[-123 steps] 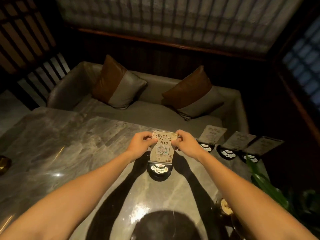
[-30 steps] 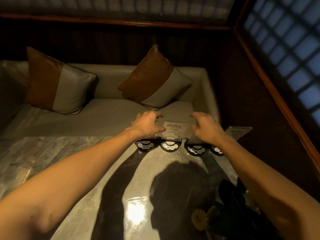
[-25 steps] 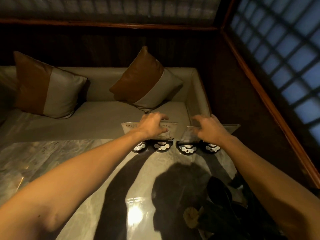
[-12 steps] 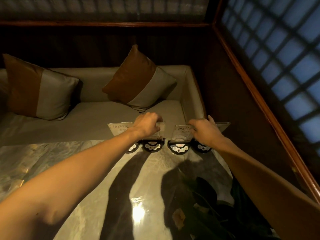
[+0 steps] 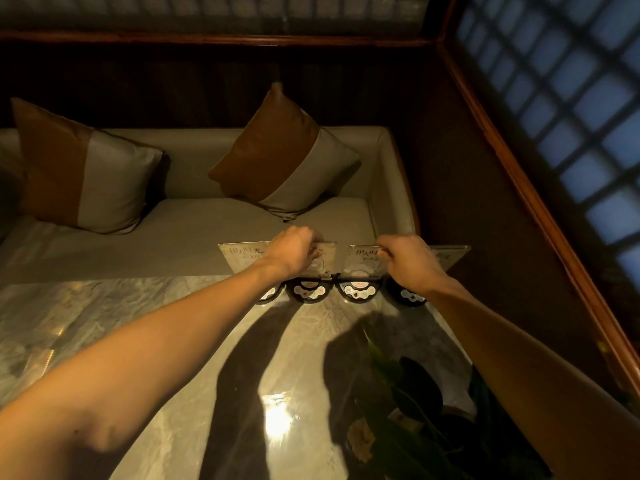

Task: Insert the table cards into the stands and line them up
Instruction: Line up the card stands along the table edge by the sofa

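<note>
Several table cards stand in round black stands in a row along the far edge of the marble table [image 5: 173, 341]. The leftmost card [image 5: 242, 255] shows printed characters. My left hand [image 5: 294, 249] grips the top of the second card [image 5: 322, 261], above its stand [image 5: 309, 291]. My right hand [image 5: 408, 259] pinches the top right corner of the third card [image 5: 363, 259], which sits in its stand [image 5: 360, 291]. The rightmost card [image 5: 450, 254] and its stand [image 5: 410, 297] are partly hidden behind my right hand.
A grey sofa [image 5: 194, 233] with two brown-and-grey cushions [image 5: 287, 154] lies just beyond the table's far edge. A dark leafy plant [image 5: 415, 410] stands at the near right of the table. A latticed window [image 5: 571, 98] and wooden wall close off the right side.
Since 4.9 s ago the card and stand I held at mid-table have joined the row at the far edge. In the last second both hands closed onto the tops of the two middle cards.
</note>
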The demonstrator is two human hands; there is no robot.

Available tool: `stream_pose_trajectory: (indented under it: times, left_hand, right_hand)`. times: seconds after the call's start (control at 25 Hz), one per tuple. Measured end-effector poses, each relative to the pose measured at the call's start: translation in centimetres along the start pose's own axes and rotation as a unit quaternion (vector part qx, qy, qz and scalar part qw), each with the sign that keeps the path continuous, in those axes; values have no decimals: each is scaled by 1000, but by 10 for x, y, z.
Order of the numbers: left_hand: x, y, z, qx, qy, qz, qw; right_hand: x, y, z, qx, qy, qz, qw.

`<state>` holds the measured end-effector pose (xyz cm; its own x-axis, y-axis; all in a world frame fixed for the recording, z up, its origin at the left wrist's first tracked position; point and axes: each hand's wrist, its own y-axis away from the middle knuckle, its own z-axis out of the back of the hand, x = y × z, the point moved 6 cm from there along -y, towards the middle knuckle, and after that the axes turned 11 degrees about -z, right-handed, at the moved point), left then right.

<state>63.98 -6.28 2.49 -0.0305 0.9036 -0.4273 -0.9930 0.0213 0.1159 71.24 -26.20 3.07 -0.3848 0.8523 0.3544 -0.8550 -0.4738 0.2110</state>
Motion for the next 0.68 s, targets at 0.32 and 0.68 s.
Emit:
stream_pose_trajectory:
  times: [0.32,0.68]
  left_hand:
    - [4,0,-6,-4,14,14,1000]
    - [1,-1,-3,0,9,14,1000]
  right_hand:
    - [5,-5,3,38,-2,-27,999]
    - [0,-4,-2,59,0,-23,998]
